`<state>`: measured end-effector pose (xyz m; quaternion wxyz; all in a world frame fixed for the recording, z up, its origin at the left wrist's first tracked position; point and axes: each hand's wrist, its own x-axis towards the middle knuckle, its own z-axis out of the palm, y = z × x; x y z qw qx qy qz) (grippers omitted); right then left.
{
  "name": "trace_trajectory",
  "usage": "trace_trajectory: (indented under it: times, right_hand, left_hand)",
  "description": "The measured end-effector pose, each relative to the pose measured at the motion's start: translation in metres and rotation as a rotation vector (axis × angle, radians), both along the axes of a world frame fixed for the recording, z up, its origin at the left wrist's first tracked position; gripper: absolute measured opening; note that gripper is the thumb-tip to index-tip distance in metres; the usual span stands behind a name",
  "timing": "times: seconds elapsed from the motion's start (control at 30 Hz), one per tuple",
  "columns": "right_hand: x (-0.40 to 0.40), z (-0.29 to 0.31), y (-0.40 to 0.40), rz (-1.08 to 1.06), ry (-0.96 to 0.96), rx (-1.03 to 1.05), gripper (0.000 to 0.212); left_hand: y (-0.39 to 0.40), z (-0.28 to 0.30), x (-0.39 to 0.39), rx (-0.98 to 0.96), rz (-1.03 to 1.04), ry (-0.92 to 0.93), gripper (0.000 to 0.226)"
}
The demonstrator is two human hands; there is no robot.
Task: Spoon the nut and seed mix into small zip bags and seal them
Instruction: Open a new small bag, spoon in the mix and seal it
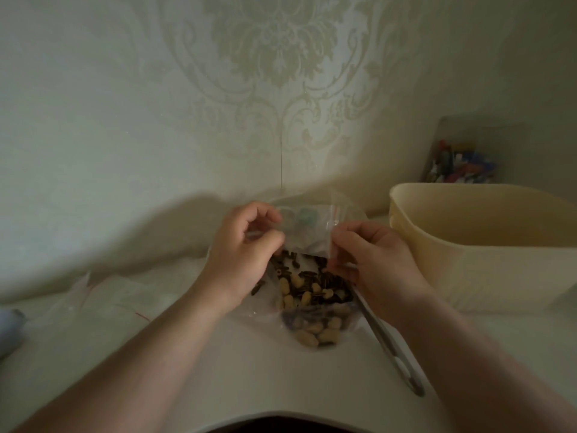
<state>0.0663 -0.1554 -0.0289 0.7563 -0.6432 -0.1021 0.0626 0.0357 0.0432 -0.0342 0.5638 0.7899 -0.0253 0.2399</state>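
1. A pale table (256, 364) runs up to a damask-papered wall (281, 73), its curved near edge just below the person's forearms; bare surface lies open on the near side of the work.

2. A cream plastic tub (487, 245) stands at the right, close beside the right hand, hemming in any swing that way. Behind it a clear container (459, 164) of small coloured items sits against the wall.

3. A large clear bag of nut and seed mix (309, 295), peanuts and dark striped seeds, lies open on the table between the two wrists, directly below what the hands hold.

4. Spare empty zip bags (103, 295) lie flat at the left, well apart from the work.

5. The left hand (246, 254) and right hand (374, 260) each pinch a side edge of a small zip bag (307, 229), held up above the mix with its long axis running left to right between them. Whether its mouth is parted is too blurred to tell.

6. A metal spoon (387, 345) lies on the table with its handle angled toward the near right, its bowl hidden under the right hand; that hand is plainly the nearer, so it would likely take it, leaving the left to hold the bag.
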Motion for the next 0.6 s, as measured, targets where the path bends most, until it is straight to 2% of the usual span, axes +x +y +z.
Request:
trace_trajectory:
  times: [0.07, 0.13, 0.17, 0.23, 0.3, 0.5, 0.6]
  right_hand:
    - [0.000, -0.001, 0.000, -0.009, -0.008, -0.005, 0.024]
    - [-0.002, -0.002, 0.002, 0.006, -0.025, -0.027, 0.025]
    - [-0.002, -0.003, 0.003, 0.026, -0.039, -0.043, 0.024]
    - [-0.004, -0.004, 0.005, 0.089, -0.074, -0.078, 0.019]
    - [-0.008, -0.003, 0.006, 0.161, -0.101, -0.096, 0.016]
    - [-0.012, 0.000, 0.004, 0.282, -0.081, -0.044, 0.025]
    - [-0.012, 0.002, 0.003, 0.253, -0.019, -0.020, 0.021]
  left_hand:
    - [0.004, 0.001, -0.003, 0.339, 0.128, -0.189, 0.026]
    - [0.003, 0.002, -0.005, 0.640, 0.095, -0.367, 0.053]
    - [0.001, 0.001, -0.006, 0.727, 0.046, -0.382, 0.069]
    - [-0.002, -0.002, -0.006, 0.795, -0.037, -0.280, 0.094]
    - [-0.002, -0.006, -0.005, 0.750, -0.092, -0.190, 0.102]
    - [-0.002, -0.006, -0.007, 0.307, -0.208, -0.142, 0.068]
    - [-0.005, -0.006, -0.008, 0.321, -0.206, -0.143, 0.062]
